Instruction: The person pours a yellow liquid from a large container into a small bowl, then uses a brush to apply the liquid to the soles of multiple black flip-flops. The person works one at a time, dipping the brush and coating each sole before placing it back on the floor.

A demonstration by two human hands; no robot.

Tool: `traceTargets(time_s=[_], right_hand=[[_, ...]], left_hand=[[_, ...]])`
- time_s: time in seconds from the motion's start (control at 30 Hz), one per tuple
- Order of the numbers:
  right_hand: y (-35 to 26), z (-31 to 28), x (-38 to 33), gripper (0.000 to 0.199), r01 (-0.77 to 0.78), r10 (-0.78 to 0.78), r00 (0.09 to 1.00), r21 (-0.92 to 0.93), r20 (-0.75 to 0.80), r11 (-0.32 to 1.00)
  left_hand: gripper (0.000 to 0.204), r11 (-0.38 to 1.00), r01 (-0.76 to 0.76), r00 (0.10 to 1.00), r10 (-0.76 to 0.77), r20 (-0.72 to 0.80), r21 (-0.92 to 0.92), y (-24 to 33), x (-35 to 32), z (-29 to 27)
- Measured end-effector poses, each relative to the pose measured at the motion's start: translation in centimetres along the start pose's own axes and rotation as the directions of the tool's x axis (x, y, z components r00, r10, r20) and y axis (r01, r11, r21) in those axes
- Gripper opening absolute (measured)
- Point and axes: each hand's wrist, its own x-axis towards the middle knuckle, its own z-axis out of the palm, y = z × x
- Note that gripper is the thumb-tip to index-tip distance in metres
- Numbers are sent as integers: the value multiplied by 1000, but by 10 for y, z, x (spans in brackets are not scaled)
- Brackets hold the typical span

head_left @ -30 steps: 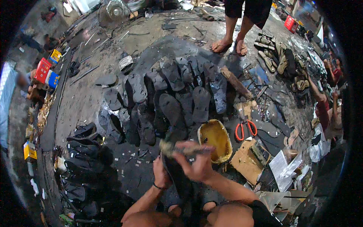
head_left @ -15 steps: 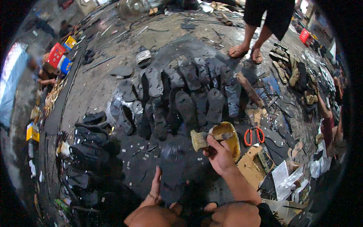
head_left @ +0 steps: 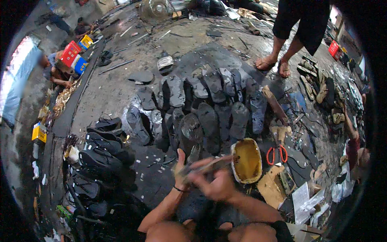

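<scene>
Left hand (head_left: 180, 167) raised, fingers curled shut. Right hand (head_left: 215, 183) fisted just beside it, forearms converging.

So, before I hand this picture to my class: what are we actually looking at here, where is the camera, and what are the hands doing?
There is no machine. The one picture comes from a wide fisheye camera worn on a person's head, looking down, so straight edges curve near the rim. The two bare forearms rising from the bottom edge are that person's own. The left hand rests on a dark shoe sole on the ground. The right hand grips a brush-like stick whose far end reaches a tin of yellow glue. Rows of dark soles lie on the grey floor, black sandals are stacked on the left, and red-handled scissors lie right of the tin. Another person's sandalled feet stand beyond.
</scene>
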Motion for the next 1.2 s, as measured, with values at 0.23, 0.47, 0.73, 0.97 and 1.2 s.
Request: traceTargets(time_s=[0.23, 0.47, 0.73, 0.97, 1.2], right_hand=[[31, -12, -7, 22, 29, -59, 996, -388, -66, 921], [16, 14, 11, 18, -45, 54, 996, -130, 66, 990], [43, -36, -15, 20, -193, 169, 977, -200, -130, 961], [70, -117, -49, 27, -353, 15, 852, -554, -523, 754], [60, -158, -87, 32, -593, 122, 765, -619, -632, 514]], left_hand=[[75, 961, -158, 945, 214, 247, -228, 26, -12, 26], [55, 940, -270, 963, 262, -67, -208, 1, 9, -5], [60, 846, -445, 847, 504, 168, -293, 162, 96, 1], [37, 563, -685, 483, 826, -290, 462, 129, 78, -97], [21, -343, 470, 122, 938, 325, 813, 136, -44, -162]])
